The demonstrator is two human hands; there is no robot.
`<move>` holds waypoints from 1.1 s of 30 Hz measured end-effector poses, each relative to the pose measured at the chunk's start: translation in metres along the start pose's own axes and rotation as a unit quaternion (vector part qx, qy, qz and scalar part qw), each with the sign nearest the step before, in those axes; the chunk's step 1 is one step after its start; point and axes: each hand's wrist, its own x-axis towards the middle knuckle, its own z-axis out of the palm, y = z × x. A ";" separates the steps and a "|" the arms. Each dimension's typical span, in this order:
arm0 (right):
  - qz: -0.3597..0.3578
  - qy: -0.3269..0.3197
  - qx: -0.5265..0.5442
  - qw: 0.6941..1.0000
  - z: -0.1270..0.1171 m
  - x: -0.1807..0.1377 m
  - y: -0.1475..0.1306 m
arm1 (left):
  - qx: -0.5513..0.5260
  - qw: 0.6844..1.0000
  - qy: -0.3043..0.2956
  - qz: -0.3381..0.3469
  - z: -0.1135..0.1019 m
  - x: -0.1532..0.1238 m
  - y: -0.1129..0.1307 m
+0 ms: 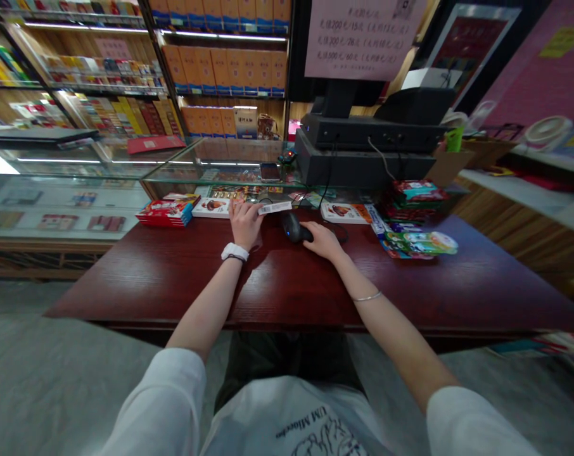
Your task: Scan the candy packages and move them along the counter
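Observation:
My right hand (321, 239) is wrapped around the handle of a black handheld barcode scanner (293, 226), which shows a small blue light. The scanner's head is turned to the left. Just left of it, my left hand (245, 221) grips a thin white pack (275, 208) whose barcode-printed side shows past the fingers; the rest of it is hidden. A flat white box (211, 207) with a food picture lies partly behind my left hand. Another such white box (344, 213) rests beyond my right hand.
On the dark red wooden counter (287, 288), a stack of red packs (166, 211) stands at left. Colourful packets (417, 244) lie at right. Behind are a glass display case (230, 171), a black register base (363, 158) and a trailing cable (327, 180).

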 end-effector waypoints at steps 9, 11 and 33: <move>0.006 0.075 0.008 0.997 -0.020 -0.004 -0.014 | 0.008 1.000 0.005 -0.005 -0.001 0.001 0.001; 0.007 0.082 0.021 0.996 -0.026 -0.006 -0.017 | 0.009 1.000 0.008 -0.006 -0.001 0.001 0.001; -0.032 0.048 0.118 0.991 -0.034 -0.005 -0.036 | 0.033 0.999 -0.034 0.021 0.002 -0.002 0.003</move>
